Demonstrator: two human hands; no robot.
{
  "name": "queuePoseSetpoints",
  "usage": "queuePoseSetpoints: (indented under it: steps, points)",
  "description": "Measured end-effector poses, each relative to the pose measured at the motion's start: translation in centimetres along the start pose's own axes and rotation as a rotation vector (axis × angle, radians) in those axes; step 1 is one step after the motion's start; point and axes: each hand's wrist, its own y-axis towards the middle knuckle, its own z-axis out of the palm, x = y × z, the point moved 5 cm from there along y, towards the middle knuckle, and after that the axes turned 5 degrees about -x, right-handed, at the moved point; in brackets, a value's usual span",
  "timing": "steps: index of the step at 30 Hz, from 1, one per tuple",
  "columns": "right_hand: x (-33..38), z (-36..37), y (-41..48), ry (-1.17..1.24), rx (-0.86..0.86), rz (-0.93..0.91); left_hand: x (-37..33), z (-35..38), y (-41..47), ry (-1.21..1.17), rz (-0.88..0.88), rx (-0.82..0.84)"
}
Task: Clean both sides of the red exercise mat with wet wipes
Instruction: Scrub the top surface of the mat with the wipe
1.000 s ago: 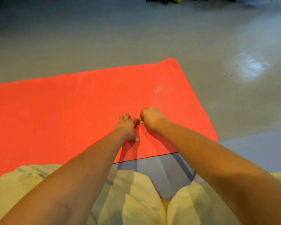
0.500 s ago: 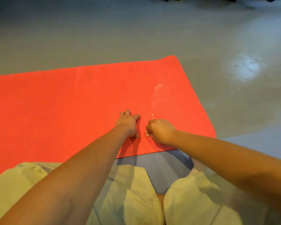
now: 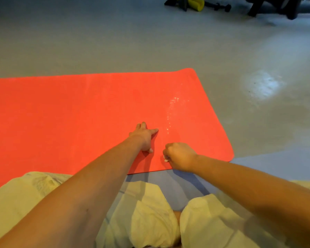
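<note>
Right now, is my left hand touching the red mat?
Touching. The head view shows the left hand flat on the red exercise mat, fingertips and thumb pressed against its surface.

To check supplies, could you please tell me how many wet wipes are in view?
1: a wipe bunched in the right hand, by the near edge of the mat; others may be hidden.

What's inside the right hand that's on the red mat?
Only a small white bit of wet wipe shows at the edge of the right hand, which rests on the red mat; the hand covers the rest.
</note>
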Motion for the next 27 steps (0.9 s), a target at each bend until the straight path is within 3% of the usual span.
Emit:
queuePoseSetpoints:
  steps: [10,18,27]
  points:
    - [-3.2,-2.7,6.5,0.017,-0.128,0.216,0.3,0.3,1.7,0.008,-0.004,0.042]
    - [0.1,-0.2,-0.8,-0.059,0.082,-0.123,0.0,-0.7,2.5,0.029,0.002,0.069]
    - [-4.1,-2.4,5.6,0.025,-0.149,0.202,0.2,-0.4,3.1,-0.003,-0.028,0.002]
